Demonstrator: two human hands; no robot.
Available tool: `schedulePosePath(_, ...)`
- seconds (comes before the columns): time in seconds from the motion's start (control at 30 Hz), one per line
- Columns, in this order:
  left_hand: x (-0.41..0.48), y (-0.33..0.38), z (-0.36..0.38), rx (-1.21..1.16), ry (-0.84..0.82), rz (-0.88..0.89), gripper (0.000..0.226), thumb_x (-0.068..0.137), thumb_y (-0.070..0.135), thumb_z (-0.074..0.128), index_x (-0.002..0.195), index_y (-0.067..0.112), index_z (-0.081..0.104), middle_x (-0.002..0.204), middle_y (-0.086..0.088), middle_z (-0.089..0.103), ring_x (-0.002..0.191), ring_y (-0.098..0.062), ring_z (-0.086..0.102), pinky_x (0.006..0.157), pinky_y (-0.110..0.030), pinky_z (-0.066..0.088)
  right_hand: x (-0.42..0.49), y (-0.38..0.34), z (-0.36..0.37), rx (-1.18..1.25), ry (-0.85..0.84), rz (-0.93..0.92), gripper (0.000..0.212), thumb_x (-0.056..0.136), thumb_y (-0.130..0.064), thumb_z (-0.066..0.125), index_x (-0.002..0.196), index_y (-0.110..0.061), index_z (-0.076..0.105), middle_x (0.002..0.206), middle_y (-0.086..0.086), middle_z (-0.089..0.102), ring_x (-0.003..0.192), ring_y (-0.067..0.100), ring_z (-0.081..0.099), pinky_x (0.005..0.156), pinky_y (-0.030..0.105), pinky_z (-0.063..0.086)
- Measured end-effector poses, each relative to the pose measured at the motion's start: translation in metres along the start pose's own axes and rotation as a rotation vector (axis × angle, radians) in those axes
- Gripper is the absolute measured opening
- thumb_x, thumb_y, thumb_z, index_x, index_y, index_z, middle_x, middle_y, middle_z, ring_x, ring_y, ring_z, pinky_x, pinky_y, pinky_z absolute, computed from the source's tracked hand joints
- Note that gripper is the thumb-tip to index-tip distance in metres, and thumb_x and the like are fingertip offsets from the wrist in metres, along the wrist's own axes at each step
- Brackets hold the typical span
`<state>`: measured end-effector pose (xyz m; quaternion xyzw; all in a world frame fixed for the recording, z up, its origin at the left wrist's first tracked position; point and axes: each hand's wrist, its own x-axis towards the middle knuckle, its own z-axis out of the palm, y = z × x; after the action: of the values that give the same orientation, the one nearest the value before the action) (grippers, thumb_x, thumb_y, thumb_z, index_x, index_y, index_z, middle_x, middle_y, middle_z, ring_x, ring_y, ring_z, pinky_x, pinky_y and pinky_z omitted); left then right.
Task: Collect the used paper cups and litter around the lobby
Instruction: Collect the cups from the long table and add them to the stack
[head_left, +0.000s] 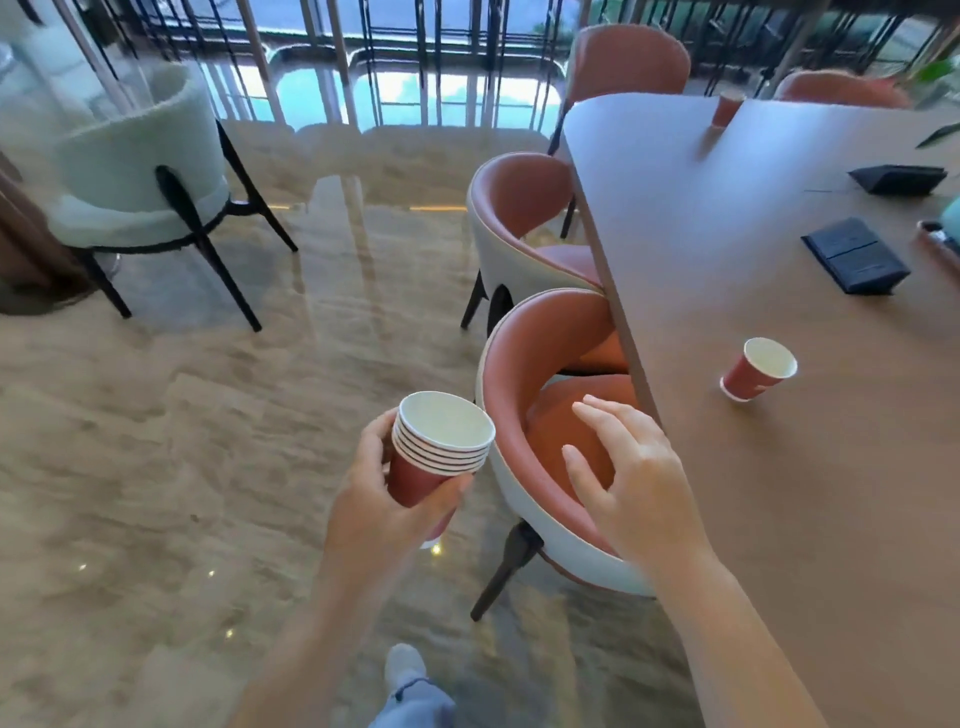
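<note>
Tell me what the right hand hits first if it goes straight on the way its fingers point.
Probably the near chair's backrest: the open right hand hangs over its seat, fingers aimed forward-left, away from the cup on the table. Depth is unclear; it may pass above the rim.

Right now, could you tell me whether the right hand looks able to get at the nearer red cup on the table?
Probably yes. The right hand is open and empty, hovering near the edge of the table, and only bare surface lies between it and the nearer red cup.
</note>
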<state>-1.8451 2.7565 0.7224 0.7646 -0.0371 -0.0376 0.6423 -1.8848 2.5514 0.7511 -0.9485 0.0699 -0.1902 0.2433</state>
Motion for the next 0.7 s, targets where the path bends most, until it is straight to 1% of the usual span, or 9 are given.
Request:
schedulePosePath(0.07, 0.028, 0.002, -0.003, 0.015, -0.065, 0.025, 0.069, 0.047, 0.054, 0.077, 0.108, 0.055, 0.047, 0.106, 0.029, 0.061, 0.097, 0.002, 0.060, 0.078, -0.025, 0.050, 0.016, -0.005, 0.004, -0.011, 0.044, 0.047, 0.035, 0.081, -0.022, 0.066, 0.114, -0.010, 0.062, 0.116, 0.009, 0.064, 0.108, 0.024, 0.058, 0.094, 0.038, 0.042)
schedulePosePath(0.1, 0.041, 0.003, -0.003, 0.028, -0.097, 0.042, 0.068, 0.047, 0.055, 0.077, 0.108, 0.056, 0.047, 0.106, 0.029, 0.060, 0.098, 0.002, 0.059, 0.077, -0.022, 0.049, 0.021, -0.005, 0.005, -0.018, 0.061, 0.080, 0.035, 0.081, -0.021, 0.066, 0.114, -0.010, 0.062, 0.117, 0.009, 0.064, 0.109, 0.025, 0.058, 0.094, 0.037, 0.041)
schedulePosePath(0.23, 0.079, 0.006, 0.013, 0.062, -0.190, 0.100, 0.066, 0.048, 0.057, 0.076, 0.105, 0.062, 0.043, 0.105, 0.034, 0.057, 0.098, 0.006, 0.057, 0.067, -0.006, 0.046, 0.029, 0.008, 0.004, -0.053, 0.071, 0.218, 0.037, 0.081, -0.022, 0.066, 0.117, -0.012, 0.061, 0.121, 0.008, 0.062, 0.114, 0.024, 0.055, 0.096, 0.041, 0.041)
schedulePosePath(0.3, 0.092, 0.005, 0.029, 0.068, -0.235, 0.114, 0.067, 0.049, 0.051, 0.078, 0.106, 0.059, 0.045, 0.105, 0.034, 0.057, 0.098, 0.005, 0.057, 0.069, -0.004, 0.044, 0.029, 0.020, 0.000, -0.075, 0.068, 0.283, 0.038, 0.082, -0.022, 0.064, 0.118, -0.012, 0.060, 0.123, 0.007, 0.061, 0.116, 0.023, 0.054, 0.098, 0.042, 0.042)
schedulePosePath(0.43, 0.114, 0.005, 0.065, 0.097, -0.343, 0.160, 0.070, 0.052, 0.044, 0.080, 0.113, 0.050, 0.046, 0.109, 0.032, 0.057, 0.100, 0.003, 0.056, 0.077, -0.009, 0.045, 0.039, 0.052, -0.009, -0.097, 0.112, 0.353, 0.036, 0.082, -0.017, 0.065, 0.117, -0.010, 0.061, 0.120, 0.008, 0.062, 0.115, 0.025, 0.054, 0.097, 0.043, 0.043)
schedulePosePath(0.5, 0.124, 0.008, 0.084, 0.104, -0.361, 0.176, 0.072, 0.052, 0.041, 0.082, 0.113, 0.052, 0.046, 0.110, 0.031, 0.058, 0.100, 0.005, 0.056, 0.077, -0.008, 0.045, 0.047, 0.070, -0.015, -0.096, 0.120, 0.370, 0.036, 0.082, -0.016, 0.065, 0.117, -0.010, 0.060, 0.120, 0.008, 0.062, 0.115, 0.024, 0.053, 0.099, 0.041, 0.041)
schedulePosePath(0.57, 0.132, 0.012, 0.104, 0.124, -0.373, 0.184, 0.073, 0.049, 0.046, 0.080, 0.112, 0.054, 0.045, 0.108, 0.032, 0.058, 0.098, 0.006, 0.056, 0.077, -0.009, 0.045, 0.056, 0.091, -0.023, -0.090, 0.139, 0.396, 0.036, 0.083, -0.015, 0.063, 0.118, -0.010, 0.059, 0.121, 0.006, 0.060, 0.117, 0.023, 0.051, 0.101, 0.039, 0.039)
schedulePosePath(0.63, 0.141, 0.014, 0.124, 0.140, -0.410, 0.180, 0.074, 0.048, 0.049, 0.079, 0.113, 0.053, 0.045, 0.108, 0.031, 0.059, 0.099, 0.004, 0.057, 0.080, -0.016, 0.046, 0.063, 0.114, -0.028, -0.079, 0.150, 0.436, 0.038, 0.084, -0.016, 0.062, 0.121, -0.010, 0.057, 0.124, 0.004, 0.058, 0.120, 0.022, 0.047, 0.102, 0.039, 0.038)
schedulePosePath(0.7, 0.152, 0.016, 0.144, 0.151, -0.438, 0.193, 0.074, 0.051, 0.042, 0.083, 0.113, 0.054, 0.045, 0.109, 0.030, 0.058, 0.102, 0.002, 0.056, 0.083, -0.021, 0.045, 0.070, 0.137, -0.032, -0.070, 0.153, 0.472, 0.039, 0.085, -0.017, 0.061, 0.123, -0.012, 0.055, 0.126, 0.002, 0.056, 0.121, 0.020, 0.045, 0.103, 0.039, 0.036)
